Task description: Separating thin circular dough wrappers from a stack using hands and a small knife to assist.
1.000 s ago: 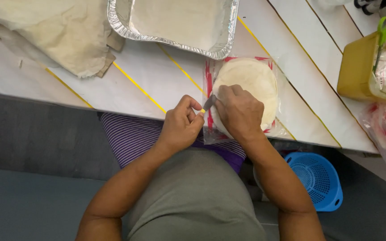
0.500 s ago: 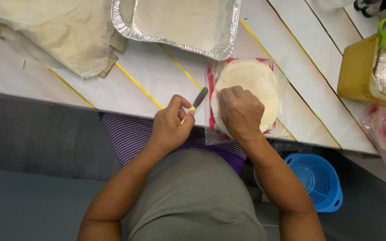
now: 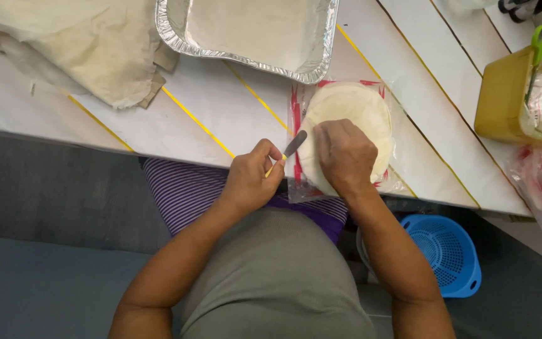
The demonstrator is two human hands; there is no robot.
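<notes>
While the right hand presses flat on the bagged tortillas, fingers loosely curled, it grips nothing. Just left of the bag, the left hand pinches a small knife.

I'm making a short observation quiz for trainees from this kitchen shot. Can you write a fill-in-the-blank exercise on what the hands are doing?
1. The left hand holds a small knife with a ____ handle.
2. The right hand presses flat on a clear bag of round flatbreads trimmed in ____.
3. Beyond the bag sits a ____ tray holding something pale.
4. Below the table edge sits a ____ plastic colander.

Missing words: yellow; red; foil; blue
</notes>
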